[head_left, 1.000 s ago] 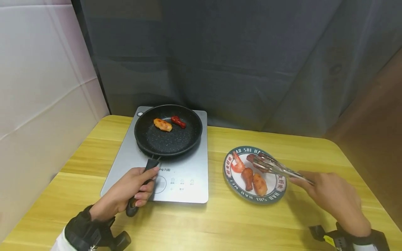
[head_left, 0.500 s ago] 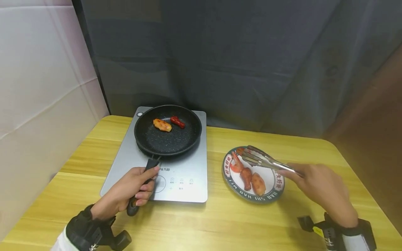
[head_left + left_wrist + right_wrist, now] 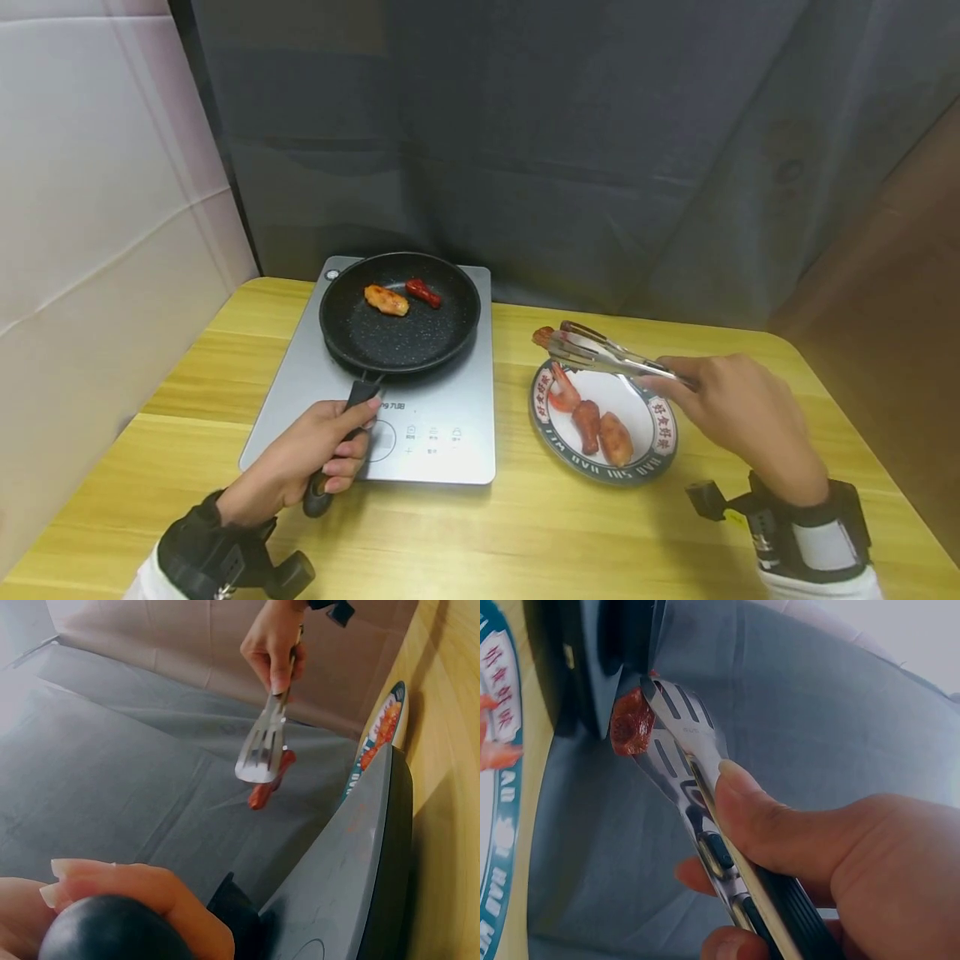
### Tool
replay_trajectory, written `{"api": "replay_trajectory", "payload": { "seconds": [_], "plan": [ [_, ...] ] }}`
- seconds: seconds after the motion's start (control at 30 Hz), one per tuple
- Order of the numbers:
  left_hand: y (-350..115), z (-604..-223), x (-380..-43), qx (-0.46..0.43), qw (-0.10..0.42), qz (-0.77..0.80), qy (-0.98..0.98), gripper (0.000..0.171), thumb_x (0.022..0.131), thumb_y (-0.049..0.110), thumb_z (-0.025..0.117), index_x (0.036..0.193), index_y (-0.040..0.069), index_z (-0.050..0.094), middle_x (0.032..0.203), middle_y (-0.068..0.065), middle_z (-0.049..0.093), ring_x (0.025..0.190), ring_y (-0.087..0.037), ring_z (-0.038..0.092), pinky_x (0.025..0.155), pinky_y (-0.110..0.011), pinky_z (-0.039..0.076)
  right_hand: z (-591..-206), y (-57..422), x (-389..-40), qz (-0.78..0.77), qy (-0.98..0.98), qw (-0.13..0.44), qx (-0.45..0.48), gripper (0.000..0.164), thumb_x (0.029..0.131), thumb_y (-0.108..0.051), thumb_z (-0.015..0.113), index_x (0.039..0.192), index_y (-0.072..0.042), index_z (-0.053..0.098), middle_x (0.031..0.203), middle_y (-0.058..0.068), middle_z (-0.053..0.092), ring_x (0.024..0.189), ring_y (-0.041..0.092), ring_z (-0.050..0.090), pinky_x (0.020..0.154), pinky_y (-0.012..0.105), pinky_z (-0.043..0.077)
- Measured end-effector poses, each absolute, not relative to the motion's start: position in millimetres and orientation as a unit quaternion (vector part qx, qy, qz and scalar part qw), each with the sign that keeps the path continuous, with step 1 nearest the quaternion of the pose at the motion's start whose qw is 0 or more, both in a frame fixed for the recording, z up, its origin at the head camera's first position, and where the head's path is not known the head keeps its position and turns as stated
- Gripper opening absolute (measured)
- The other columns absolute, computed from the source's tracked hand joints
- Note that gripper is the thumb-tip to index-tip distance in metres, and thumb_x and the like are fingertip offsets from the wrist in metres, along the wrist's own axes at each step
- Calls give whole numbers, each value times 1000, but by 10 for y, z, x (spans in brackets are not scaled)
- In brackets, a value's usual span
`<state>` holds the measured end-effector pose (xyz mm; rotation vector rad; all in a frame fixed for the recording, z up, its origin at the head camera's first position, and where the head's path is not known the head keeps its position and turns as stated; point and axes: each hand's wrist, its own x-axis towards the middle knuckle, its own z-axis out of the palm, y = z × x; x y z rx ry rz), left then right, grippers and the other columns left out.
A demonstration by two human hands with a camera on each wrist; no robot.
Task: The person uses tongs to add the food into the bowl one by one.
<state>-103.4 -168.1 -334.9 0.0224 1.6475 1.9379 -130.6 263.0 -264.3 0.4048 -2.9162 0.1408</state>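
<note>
My left hand (image 3: 318, 450) grips the black handle (image 3: 317, 492) of a frying pan (image 3: 397, 346), which sits on a silver induction cooktop (image 3: 465, 392). Inside the pan lie a browned chicken wing (image 3: 387, 300) and a small dark red drumstick (image 3: 423, 292). With my right hand (image 3: 738, 408) I hold slotted metal tongs (image 3: 600, 353). Between their tips is a reddish-brown piece of meat (image 3: 632, 722), lifted above the far edge of a plate (image 3: 652, 479). On that plate rest a shrimp (image 3: 564, 390), a drumstick (image 3: 587, 426) and another wing-like piece (image 3: 617, 440).
All of this stands on a wooden table (image 3: 480, 542). A dark grey cloth (image 3: 525, 167) hangs behind it, a pale cloth wall (image 3: 112, 208) is at the left, and a brown panel (image 3: 885, 250) rises at the right.
My right hand has raised the tongs and the meat from the plate and moved them left and toward the back. The left hand and the pan stay where they were.
</note>
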Motion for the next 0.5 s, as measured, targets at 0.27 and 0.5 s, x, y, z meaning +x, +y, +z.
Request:
{"api": "replay_trajectory", "payload": {
  "seconds": [0.27,0.5],
  "plan": [
    [-1690,-3344,-1034,10,291,726,624,40,102,37,47,75,8,37,54,6,32,39,-3,30,34,-18,31,-2545,2416,-1404,40,-984,96,145,53,87,-60,58,116,-17,71,56,-3,42,55,18,44,40,29,30],
    [-1681,-3347,-1031,6,289,725,625,37,103,35,45,78,8,37,55,6,31,39,-4,29,34,-18,31,-2511,2250,-1473,53,-973,137,180,42,87,-55,62,105,-19,75,51,-5,33,50,14,38,39,28,25]
  ]
}}
